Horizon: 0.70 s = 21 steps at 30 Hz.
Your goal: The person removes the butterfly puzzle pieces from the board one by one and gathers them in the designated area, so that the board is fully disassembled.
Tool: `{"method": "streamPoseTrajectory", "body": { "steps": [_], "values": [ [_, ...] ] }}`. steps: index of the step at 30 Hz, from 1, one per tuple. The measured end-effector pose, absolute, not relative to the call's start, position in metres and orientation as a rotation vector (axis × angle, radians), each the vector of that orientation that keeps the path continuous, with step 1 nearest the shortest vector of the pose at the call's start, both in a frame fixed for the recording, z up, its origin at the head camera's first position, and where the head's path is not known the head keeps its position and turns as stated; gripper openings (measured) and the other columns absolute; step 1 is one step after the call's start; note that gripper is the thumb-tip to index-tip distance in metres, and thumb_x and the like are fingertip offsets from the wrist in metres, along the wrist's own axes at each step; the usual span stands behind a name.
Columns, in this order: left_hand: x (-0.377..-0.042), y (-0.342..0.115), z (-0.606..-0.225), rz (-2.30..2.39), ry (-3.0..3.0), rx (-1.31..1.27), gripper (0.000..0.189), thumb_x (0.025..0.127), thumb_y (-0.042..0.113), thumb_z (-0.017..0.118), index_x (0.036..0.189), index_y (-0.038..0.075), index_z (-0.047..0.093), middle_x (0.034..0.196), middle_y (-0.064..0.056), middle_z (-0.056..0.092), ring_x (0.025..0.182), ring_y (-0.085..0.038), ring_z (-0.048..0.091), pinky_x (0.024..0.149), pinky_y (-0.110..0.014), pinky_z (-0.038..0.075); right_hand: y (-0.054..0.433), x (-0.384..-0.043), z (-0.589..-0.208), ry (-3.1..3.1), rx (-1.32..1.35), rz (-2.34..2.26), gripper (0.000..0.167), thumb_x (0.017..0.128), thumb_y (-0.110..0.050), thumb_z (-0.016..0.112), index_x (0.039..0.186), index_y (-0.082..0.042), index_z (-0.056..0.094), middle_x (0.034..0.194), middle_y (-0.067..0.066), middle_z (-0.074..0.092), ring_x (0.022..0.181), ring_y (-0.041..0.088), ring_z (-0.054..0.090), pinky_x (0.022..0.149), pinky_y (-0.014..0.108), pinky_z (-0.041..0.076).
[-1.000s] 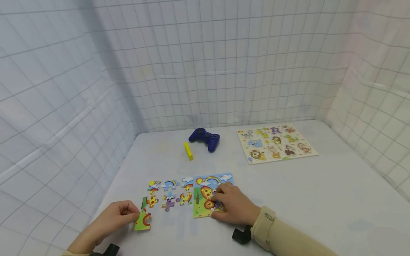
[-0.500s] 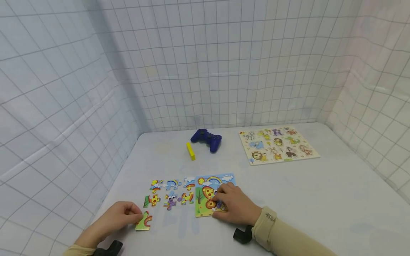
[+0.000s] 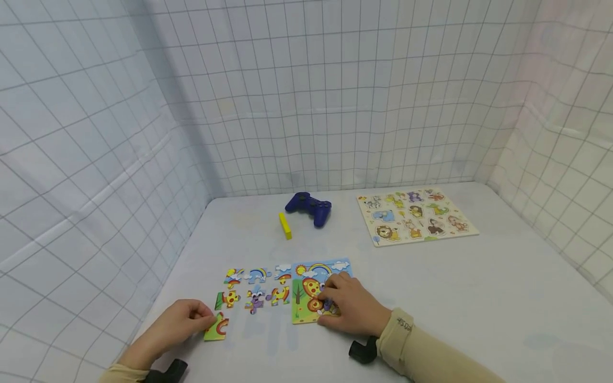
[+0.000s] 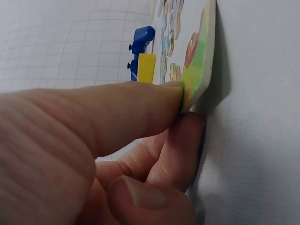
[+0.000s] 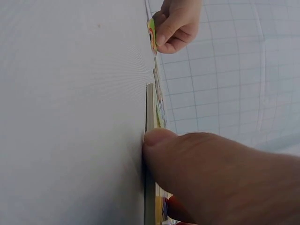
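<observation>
My left hand (image 3: 179, 325) pinches a green puzzle piece (image 3: 220, 329) with a red-and-yellow arc by its left edge. In the left wrist view the thumb lies on top of the puzzle piece (image 4: 199, 61) and a finger is beneath it, the piece tilted off the table. My right hand (image 3: 351, 303) rests on the right side of a picture board (image 3: 301, 303) with a sun, rainbow and tree; its thumb (image 5: 161, 140) touches the near edge. What the right fingers do on the board is partly hidden. Several loose puzzle pieces (image 3: 256, 298) lie in rows left of the board.
Behind the board lie a yellow block (image 3: 285, 226) and a dark blue game controller (image 3: 310, 207). An animal puzzle board (image 3: 416, 217) is at the back right. Grid-patterned cloth walls (image 3: 335, 106) enclose the white table on the back and sides.
The left hand has shifted slightly right and away from me with the green puzzle piece. The right hand keeps its place on the board. The view has shifted a little.
</observation>
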State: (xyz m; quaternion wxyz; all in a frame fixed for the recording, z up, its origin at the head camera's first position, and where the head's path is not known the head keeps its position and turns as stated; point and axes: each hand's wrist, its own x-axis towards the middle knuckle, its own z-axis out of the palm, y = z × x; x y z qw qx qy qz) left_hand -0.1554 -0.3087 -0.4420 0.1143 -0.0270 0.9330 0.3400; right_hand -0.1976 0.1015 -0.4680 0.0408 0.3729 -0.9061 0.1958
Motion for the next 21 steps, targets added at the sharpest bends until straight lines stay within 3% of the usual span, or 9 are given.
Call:
{"method": "streamPoseTrajectory", "body": {
  "steps": [9, 15, 21],
  "values": [
    [-0.154, -0.301, -0.442, 0.852, 2.836, -0.010, 0.019, 0.092, 0.025, 0.077, 0.089, 0.011, 0.065, 0.077, 0.001, 0.058, 0.072, -0.016, 0.050, 0.061, -0.028, 0.039, 0.102, -0.197, -0.468, -2.771, 1.151, 0.608, 0.044, 0.091, -0.054, 0.073, 0.123, -0.024, 0.073, 0.118, -0.006, 0.058, 0.105, 0.011, 0.047, 0.090, 0.034, 0.044],
    [-0.153, -0.295, -0.440, 0.746, 2.887, -0.017, 0.023, 0.092, 0.025, 0.077, 0.098, 0.012, 0.059, 0.076, 0.001, 0.059, 0.068, -0.016, 0.051, 0.059, -0.031, 0.040, 0.101, -0.198, -0.469, -2.773, 1.154, 0.617, 0.043, 0.091, -0.053, 0.073, 0.123, -0.024, 0.073, 0.119, -0.005, 0.059, 0.106, 0.011, 0.048, 0.091, 0.035, 0.045],
    [-0.149, -0.241, -0.416, 0.912, 2.925, 0.262, 0.030, 0.090, 0.027, 0.080, 0.106, 0.011, 0.060, 0.078, 0.006, 0.060, 0.063, -0.008, 0.052, 0.055, -0.026, 0.043, 0.102, -0.198, -0.468, -2.767, 1.161, 0.624, 0.043, 0.091, -0.053, 0.074, 0.123, -0.025, 0.074, 0.119, -0.005, 0.059, 0.104, 0.011, 0.047, 0.088, 0.033, 0.044]
  ]
}}
